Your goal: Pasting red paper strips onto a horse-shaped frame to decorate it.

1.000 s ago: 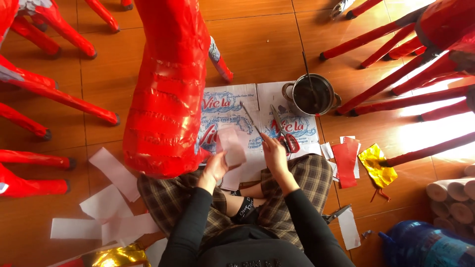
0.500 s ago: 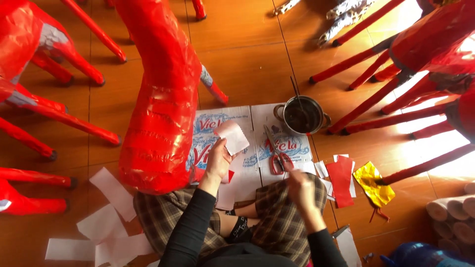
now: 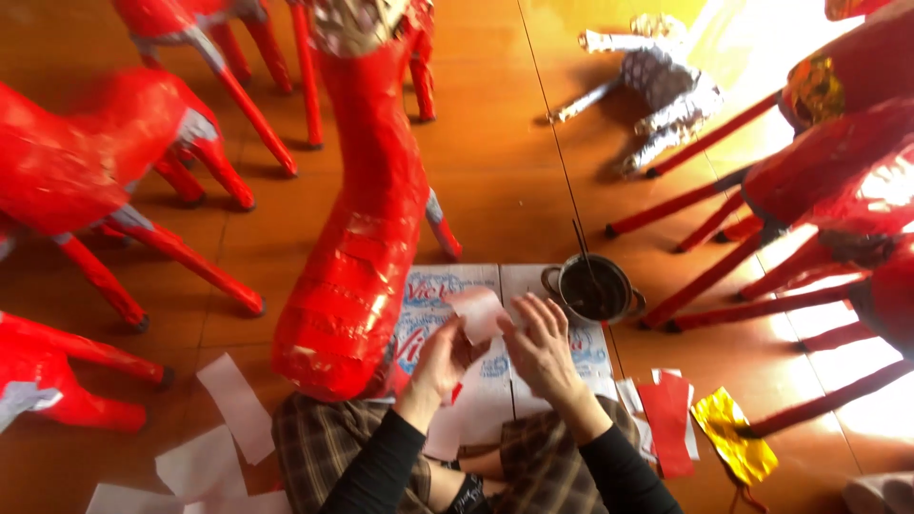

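Far left: red paper-covered animal figures (image 3: 86, 171) standing on thin stick legs on the wooden floor (image 3: 495, 162). White paper strips (image 3: 238, 407) lying loose on the floor at lower left, just beside the plaid-trousered knee.

Centre left: large red figure body (image 3: 357, 257) standing upright, its lower end touching the flattened printed cardboard sheet (image 3: 495, 381) spread in front of the seated person.

Centre: left hand (image 3: 440, 360) gripping the pale pink paper piece (image 3: 479, 314) by its lower edge, fingers curled closed around it. Pink paper piece being held above the cardboard, just right of the large red figure body. Right hand (image 3: 541, 350) meeting the same piece at its right edge, fingers bent and pinching it; exact contact of the fingertips partly hidden.

Centre right: small metal pot (image 3: 592, 288) sitting at the far right corner of the cardboard, a thin stick leaning inside it.

Right: red paper scrap (image 3: 668, 424) and crumpled gold foil (image 3: 731, 447) lying on the floor, near each other. More red figures (image 3: 838, 171) standing at far right; an uncovered pale figure (image 3: 657, 90) lying on its side at upper right.
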